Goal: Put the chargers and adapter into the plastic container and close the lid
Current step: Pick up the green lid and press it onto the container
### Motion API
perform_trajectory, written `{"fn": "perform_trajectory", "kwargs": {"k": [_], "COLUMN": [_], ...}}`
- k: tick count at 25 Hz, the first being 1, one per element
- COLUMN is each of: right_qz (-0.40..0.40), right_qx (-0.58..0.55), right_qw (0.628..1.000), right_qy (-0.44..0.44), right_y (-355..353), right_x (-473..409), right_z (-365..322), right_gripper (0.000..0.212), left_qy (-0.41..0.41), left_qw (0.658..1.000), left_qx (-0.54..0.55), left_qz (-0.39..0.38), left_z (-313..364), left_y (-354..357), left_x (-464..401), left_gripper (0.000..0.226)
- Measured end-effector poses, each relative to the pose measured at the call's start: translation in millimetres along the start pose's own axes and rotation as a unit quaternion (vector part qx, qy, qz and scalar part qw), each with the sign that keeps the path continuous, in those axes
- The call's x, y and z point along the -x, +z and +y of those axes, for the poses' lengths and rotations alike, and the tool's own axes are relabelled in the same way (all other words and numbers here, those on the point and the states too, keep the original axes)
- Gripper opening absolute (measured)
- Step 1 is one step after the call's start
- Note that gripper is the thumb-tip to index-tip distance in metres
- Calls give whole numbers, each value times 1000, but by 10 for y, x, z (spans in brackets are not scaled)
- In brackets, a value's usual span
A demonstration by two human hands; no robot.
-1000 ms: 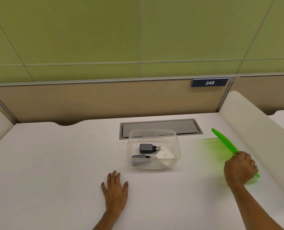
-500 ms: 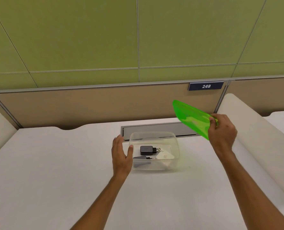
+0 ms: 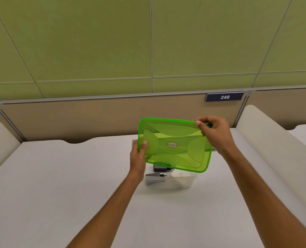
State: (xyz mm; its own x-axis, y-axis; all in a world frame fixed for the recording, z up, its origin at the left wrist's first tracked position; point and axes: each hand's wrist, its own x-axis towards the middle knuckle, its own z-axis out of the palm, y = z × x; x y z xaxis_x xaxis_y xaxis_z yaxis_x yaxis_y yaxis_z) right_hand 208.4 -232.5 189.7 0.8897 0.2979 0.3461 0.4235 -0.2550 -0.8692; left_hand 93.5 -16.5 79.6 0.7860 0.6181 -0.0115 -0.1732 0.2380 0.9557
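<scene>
Lid (image 3: 173, 145), gripped by both hands, hangs tilted over container (image 3: 182, 182), hiding desk grommet.

The lid (image 3: 174, 145) hangs tilted above the container (image 3: 171, 181), held between two grips. The left hand (image 3: 138, 158) takes the lid's left edge; the right hand (image 3: 214, 133) pinches its far right corner. Below the left grip and to its right, the container stands on the table (image 3: 59, 185), its far part hidden behind the lid. Inside it, nearest the left grip, one charger (image 3: 154, 176) lies at the near left; a second charger (image 3: 160, 167) sits just behind it, partly under the lid's near edge; the adapter (image 3: 180, 175) lies to their right, below the right grip. A numbered plate (image 3: 224, 97) sits on the partition behind the right grip
</scene>
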Motion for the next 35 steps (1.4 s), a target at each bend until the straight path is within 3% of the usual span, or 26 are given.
{"fn": "perform_trajectory", "kwargs": {"k": [3, 7, 10, 13, 20, 32, 35], "right_qz": [3, 95, 138, 123, 60, -9, -1], "right_qx": [-211, -253, -218, -141, 64, 168, 235], "right_qw": [977, 957, 953, 962, 974, 961, 936], "right_qy": [25, 103, 162, 197, 208, 218, 263], "right_y": [88, 383, 593, 723, 953, 990, 943], "right_x": [-29, 32, 65, -3, -252, -49, 26], "right_z": [145, 493, 773, 1010, 1340, 1683, 1625], "right_gripper": [48, 49, 38, 36, 39, 39, 50], "left_qy": [-46, -55, -76, -86, -115, -113, -114], "left_qw": [998, 989, 959, 935, 918, 890, 868], "left_qx": [31, -56, -221, -309, -353, -432, -475], "left_qz": [41, 129, 160, 149, 140, 89, 88], "left_z": [-53, -121, -225, -364, -598, -828, -817], "left_y": [-79, -102, -113, -145, -167, -199, -209], "left_x": [-43, -116, -144, -172, -271, -152, -129], "left_gripper": [26, 24, 36, 45, 42, 36, 45]}}
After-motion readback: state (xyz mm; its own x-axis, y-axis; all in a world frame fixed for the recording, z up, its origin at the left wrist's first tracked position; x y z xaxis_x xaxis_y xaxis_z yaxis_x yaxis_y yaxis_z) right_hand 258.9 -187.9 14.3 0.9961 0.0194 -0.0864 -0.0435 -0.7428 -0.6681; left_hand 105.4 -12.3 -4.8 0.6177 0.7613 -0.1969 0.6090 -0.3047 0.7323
